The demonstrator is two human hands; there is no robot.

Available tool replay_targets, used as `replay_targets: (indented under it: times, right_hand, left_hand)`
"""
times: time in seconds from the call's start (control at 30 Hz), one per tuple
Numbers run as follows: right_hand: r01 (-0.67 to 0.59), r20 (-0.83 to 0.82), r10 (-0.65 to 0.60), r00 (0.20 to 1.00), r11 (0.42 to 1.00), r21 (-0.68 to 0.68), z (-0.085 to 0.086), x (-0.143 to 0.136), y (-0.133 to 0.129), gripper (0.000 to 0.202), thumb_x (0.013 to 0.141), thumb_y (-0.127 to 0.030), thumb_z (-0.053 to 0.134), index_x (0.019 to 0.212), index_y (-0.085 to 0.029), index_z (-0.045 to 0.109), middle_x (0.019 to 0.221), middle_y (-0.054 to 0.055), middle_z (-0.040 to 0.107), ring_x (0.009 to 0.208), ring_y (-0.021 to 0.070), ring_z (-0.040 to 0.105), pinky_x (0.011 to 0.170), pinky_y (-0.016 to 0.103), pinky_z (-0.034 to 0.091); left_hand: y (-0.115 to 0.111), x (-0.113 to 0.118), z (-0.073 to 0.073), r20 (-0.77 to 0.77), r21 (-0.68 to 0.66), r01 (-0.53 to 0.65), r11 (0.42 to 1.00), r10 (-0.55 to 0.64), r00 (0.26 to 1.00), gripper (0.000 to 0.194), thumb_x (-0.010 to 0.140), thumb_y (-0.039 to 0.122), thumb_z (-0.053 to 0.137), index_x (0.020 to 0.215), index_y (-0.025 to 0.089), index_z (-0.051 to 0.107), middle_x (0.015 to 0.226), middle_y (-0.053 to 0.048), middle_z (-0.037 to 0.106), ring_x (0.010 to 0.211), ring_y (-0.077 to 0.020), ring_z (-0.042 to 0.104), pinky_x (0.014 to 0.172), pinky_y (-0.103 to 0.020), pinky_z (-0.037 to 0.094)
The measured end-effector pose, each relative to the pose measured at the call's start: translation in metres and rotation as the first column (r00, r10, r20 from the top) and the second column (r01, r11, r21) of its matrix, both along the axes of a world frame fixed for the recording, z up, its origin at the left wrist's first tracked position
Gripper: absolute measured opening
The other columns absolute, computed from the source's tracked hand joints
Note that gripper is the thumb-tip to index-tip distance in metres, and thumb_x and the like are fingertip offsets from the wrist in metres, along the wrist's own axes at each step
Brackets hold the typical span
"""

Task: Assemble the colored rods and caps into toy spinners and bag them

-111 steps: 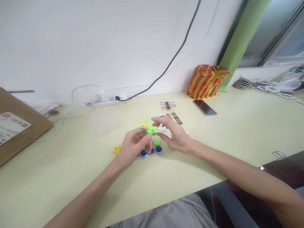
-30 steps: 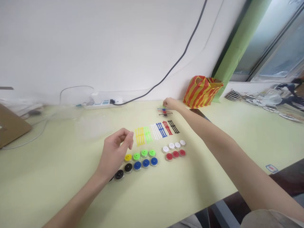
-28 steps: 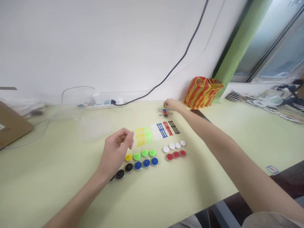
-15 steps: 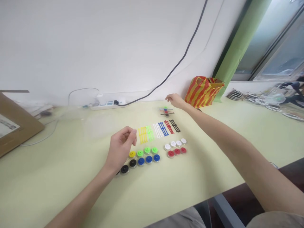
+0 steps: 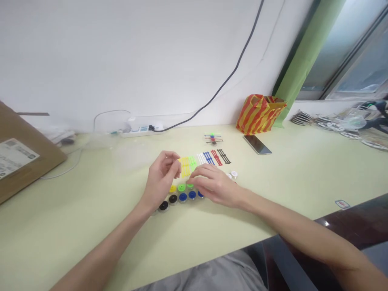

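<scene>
My left hand [image 5: 163, 173] hovers at the left end of the coloured pieces, fingers curled in; whether it holds something small is hidden. My right hand [image 5: 212, 184] reaches over a green disc [image 5: 190, 186], fingers bent, and covers part of the disc rows. In front lie blue discs [image 5: 192, 195] and black discs [image 5: 173, 199]; a yellow disc [image 5: 172, 188] and another green disc [image 5: 181, 188] lie behind them. Beyond are bundles of sticks: yellow [image 5: 185, 166], green [image 5: 192, 162], white [image 5: 200, 159], blue [image 5: 209, 158], red [image 5: 216, 157] and black [image 5: 223, 156]. A white disc [image 5: 234, 174] shows past my right hand.
Small stacked pieces with thin sticks [image 5: 213, 138] stand behind the bundles. A phone [image 5: 257, 144] and a striped bag [image 5: 260, 115] are at the back right. A cardboard box [image 5: 27, 153] stands left, and a power strip [image 5: 141, 130] lies by the wall.
My right hand has come back from beside the stacked pieces to the green discs, close to my left hand. The phone is now uncovered. The view has shifted slightly.
</scene>
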State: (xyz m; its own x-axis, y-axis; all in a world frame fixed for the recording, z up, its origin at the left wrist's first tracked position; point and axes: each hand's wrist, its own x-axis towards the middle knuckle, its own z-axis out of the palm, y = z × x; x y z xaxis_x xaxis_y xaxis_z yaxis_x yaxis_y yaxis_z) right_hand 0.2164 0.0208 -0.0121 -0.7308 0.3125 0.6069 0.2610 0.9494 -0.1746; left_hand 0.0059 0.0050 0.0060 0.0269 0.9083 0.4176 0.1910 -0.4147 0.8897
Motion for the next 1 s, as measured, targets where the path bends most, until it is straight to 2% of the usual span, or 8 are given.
replay_targets:
  times: [0.13, 0.2, 0.27, 0.37, 0.57, 0.8, 0.9, 1.0]
  right_hand:
    - [0.038, -0.205, -0.058, 0.977, 0.994, -0.102, -0.001, 0.011, 0.012, 0.026, 0.099, -0.011, 0.046, 0.111, -0.024, 0.065, 0.103, 0.009, 0.069, 0.099, 0.0221, 0.063, 0.088, 0.042, 0.053]
    - [0.072, -0.222, -0.098, 0.970, 0.990, -0.124, -0.003, 0.018, 0.017, 0.027, 0.098, -0.009, 0.045, 0.109, -0.024, 0.065, 0.102, 0.009, 0.068, 0.097, 0.0226, 0.062, 0.086, 0.042, 0.054]
    - [0.093, -0.205, -0.121, 0.971, 0.986, -0.139, -0.008, 0.022, 0.019, 0.029, 0.097, -0.008, 0.045, 0.108, -0.024, 0.066, 0.102, 0.009, 0.067, 0.097, 0.0234, 0.062, 0.085, 0.043, 0.054]
    - [0.104, -0.203, -0.137, 0.969, 0.981, -0.166, -0.016, 0.020, 0.020, 0.030, 0.096, -0.007, 0.044, 0.108, -0.024, 0.066, 0.103, 0.009, 0.066, 0.096, 0.0236, 0.061, 0.083, 0.043, 0.053]
    - [0.101, -0.156, -0.125, 0.980, 0.983, -0.155, -0.020, 0.015, 0.021, 0.034, 0.094, -0.004, 0.045, 0.113, -0.024, 0.065, 0.108, 0.010, 0.064, 0.101, 0.0249, 0.059, 0.087, 0.045, 0.052]
    - [0.257, -0.111, -0.276, 0.955, 0.953, -0.158, -0.003, 0.044, 0.048, 0.025, 0.097, -0.018, 0.057, 0.120, -0.024, 0.064, 0.116, 0.012, 0.061, 0.112, 0.0286, 0.055, 0.097, 0.051, 0.049]
    - [0.287, 0.017, -0.290, 0.957, 0.935, -0.208, 0.001, 0.055, 0.056, 0.017, 0.090, -0.029, 0.072, 0.107, -0.025, 0.070, 0.134, 0.013, 0.053, 0.130, 0.0333, 0.044, 0.107, 0.057, 0.044]
    - [0.247, 0.096, -0.230, 0.968, 0.940, -0.235, 0.002, 0.059, 0.059, 0.005, 0.086, -0.026, 0.077, 0.090, -0.024, 0.073, 0.140, 0.010, 0.051, 0.135, 0.0337, 0.040, 0.109, 0.060, 0.041]
  left_hand:
    - [0.000, -0.006, -0.001, -0.252, 0.148, -0.010, 0.989, 0.047, 0.967, 0.011, 0.096, 0.026, 0.052, 0.105, 0.022, 0.056, 0.075, 0.002, 0.058, 0.066, -0.0126, 0.055, 0.066, -0.026, 0.046]
    - [0.004, -0.013, -0.003, -0.490, 0.339, 0.019, 0.941, 0.159, 0.857, 0.012, 0.093, 0.020, 0.051, 0.098, 0.021, 0.061, 0.077, 0.001, 0.063, 0.063, -0.0121, 0.055, 0.064, -0.026, 0.044]
    - [0.007, -0.019, -0.004, -0.657, 0.470, 0.125, 0.874, 0.251, 0.711, 0.016, 0.089, 0.015, 0.049, 0.091, 0.021, 0.064, 0.075, 0.000, 0.065, 0.061, -0.0127, 0.055, 0.062, -0.027, 0.043]
    - [0.010, -0.027, -0.003, -0.729, 0.537, 0.193, 0.821, 0.336, 0.597, 0.021, 0.088, 0.011, 0.047, 0.091, 0.021, 0.065, 0.076, -0.002, 0.068, 0.063, -0.0145, 0.059, 0.064, -0.028, 0.044]
    - [0.013, -0.025, -0.007, -0.730, 0.551, 0.187, 0.813, 0.361, 0.580, 0.025, 0.091, 0.009, 0.043, 0.099, 0.019, 0.064, 0.081, -0.004, 0.069, 0.069, -0.0160, 0.061, 0.066, -0.029, 0.047]
    - [0.014, -0.017, -0.012, -0.788, 0.505, 0.311, 0.805, 0.284, 0.547, 0.035, 0.093, 0.005, 0.040, 0.117, 0.018, 0.062, 0.103, -0.011, 0.071, 0.089, -0.0215, 0.065, 0.078, -0.035, 0.051]
    - [0.014, -0.020, -0.009, -0.778, 0.513, 0.305, 0.803, 0.285, 0.560, 0.038, 0.092, 0.004, 0.041, 0.120, 0.019, 0.062, 0.108, -0.011, 0.071, 0.093, -0.0225, 0.066, 0.080, -0.037, 0.052]
    - [0.015, -0.022, -0.009, -0.775, 0.504, 0.283, 0.816, 0.283, 0.565, 0.039, 0.091, 0.005, 0.044, 0.121, 0.021, 0.064, 0.107, -0.010, 0.071, 0.093, -0.0224, 0.067, 0.080, -0.037, 0.053]
